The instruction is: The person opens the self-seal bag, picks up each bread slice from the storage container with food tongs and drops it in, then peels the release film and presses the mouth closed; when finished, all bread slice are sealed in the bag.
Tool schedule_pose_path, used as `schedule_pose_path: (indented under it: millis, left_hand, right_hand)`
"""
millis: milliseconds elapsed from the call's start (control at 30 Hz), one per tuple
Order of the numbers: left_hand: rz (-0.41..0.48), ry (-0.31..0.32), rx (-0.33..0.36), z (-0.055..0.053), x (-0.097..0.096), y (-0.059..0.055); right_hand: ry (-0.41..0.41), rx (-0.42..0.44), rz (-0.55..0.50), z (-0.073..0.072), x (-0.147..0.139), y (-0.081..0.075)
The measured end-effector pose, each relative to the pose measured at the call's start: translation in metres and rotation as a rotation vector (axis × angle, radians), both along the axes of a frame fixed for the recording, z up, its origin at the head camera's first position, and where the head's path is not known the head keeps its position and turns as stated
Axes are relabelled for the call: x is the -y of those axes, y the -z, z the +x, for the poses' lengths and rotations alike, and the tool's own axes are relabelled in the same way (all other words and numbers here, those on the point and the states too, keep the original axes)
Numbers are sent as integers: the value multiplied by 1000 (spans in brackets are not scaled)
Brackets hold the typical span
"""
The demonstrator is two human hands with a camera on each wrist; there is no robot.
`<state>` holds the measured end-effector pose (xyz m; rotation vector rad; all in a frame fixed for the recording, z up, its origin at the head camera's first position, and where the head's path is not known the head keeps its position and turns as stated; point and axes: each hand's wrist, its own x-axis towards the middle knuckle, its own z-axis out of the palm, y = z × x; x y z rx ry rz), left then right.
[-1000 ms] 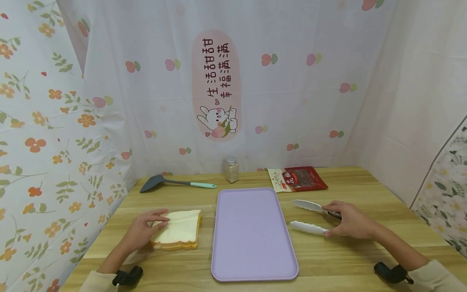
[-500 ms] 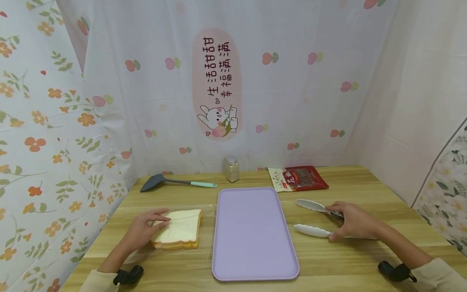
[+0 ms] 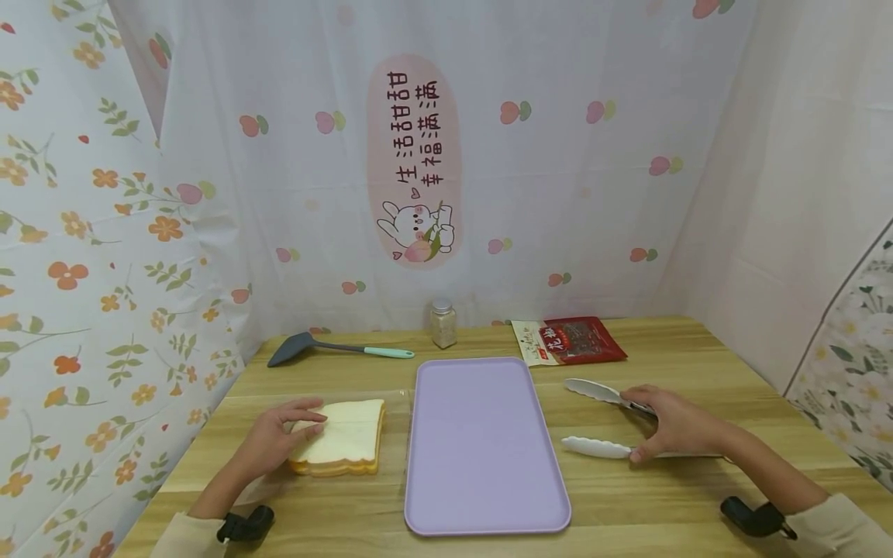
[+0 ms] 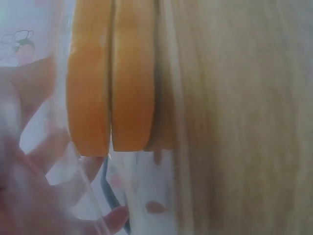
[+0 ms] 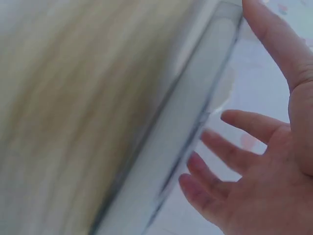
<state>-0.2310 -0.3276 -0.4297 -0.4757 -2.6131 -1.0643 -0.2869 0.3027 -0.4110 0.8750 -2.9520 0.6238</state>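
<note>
Two sandwich bread slices (image 3: 342, 434), stacked and partly in clear plastic, lie on the table left of centre. My left hand (image 3: 272, 438) rests at their left edge, its fingertips and thumb over the top slice. In the left wrist view, loosely spread fingers (image 4: 49, 176) show behind the clear plastic beside the orange crusts (image 4: 132, 88). On the right, my right hand (image 3: 673, 426) holds a pair of tongs (image 3: 593, 447) across both arms, thumb on the near arm, fingers at the far one. The tongs stand spread, nothing between their scalloped ends.
A lilac tray (image 3: 488, 449) lies between the hands. Behind it are a grey spatula with a mint handle (image 3: 335, 348), a lidded glass jar (image 3: 443, 324) and a red-and-cream packet (image 3: 568, 341). A patterned curtain (image 3: 544, 194) hangs along the table's back edge.
My right hand has shifted slightly right with the tongs, and the tongs' ends have spread a little wider. The left hand and the bread have barely moved.
</note>
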Motion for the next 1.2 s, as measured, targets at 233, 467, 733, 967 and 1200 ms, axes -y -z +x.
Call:
schedule_pose_path:
  millis: [233, 467, 733, 967, 1200]
  left_hand:
    - [-45, 17, -8, -1, -1, -6]
    - [-89, 64, -18, -13, -8, -26]
    - [-219, 329, 282, -28, -17, -74]
    - [-298, 364, 311, -45, -30, -81]
    - [-332, 314, 325, -64, -37, -69]
  right_hand:
    - [77, -32, -68, 9, 27, -15]
    - [-92, 154, -285, 25, 85, -22]
    - [-305, 367, -346, 49, 169, -29]
    - [-426, 380, -348, 60, 229, -30]
    - [-578, 405, -288, 68, 269, -22]
